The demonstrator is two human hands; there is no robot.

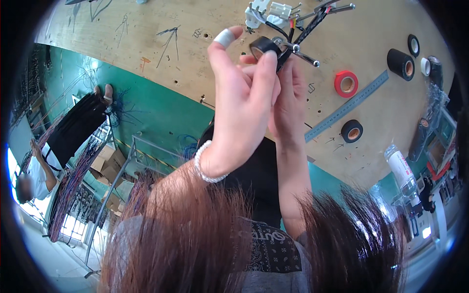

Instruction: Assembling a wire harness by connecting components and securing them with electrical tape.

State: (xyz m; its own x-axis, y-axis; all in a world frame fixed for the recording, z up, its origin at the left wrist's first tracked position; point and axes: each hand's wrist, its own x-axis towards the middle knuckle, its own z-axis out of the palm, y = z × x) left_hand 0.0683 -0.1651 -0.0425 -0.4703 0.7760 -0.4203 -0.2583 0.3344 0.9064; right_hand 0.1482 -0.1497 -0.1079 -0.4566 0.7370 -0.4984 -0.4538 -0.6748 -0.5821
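My left hand, with a white beaded bracelet and a white wrap on one raised fingertip, is closed at a roll of black tape. Pressed close beside it, my right hand pinches a bundle of dark wires that rises toward the board's far edge. Part of the right fingers is hidden behind the left hand. Black, red and yellow wires fan out from the bundle to white plastic connectors. Metal pegs stick up around the wires, right by my fingertips.
On the wooden board lie a red tape roll, a steel ruler, a black tape roll and further rolls at the right. A clear bottle is at the right edge. Another person is at far left, near hanging wires.
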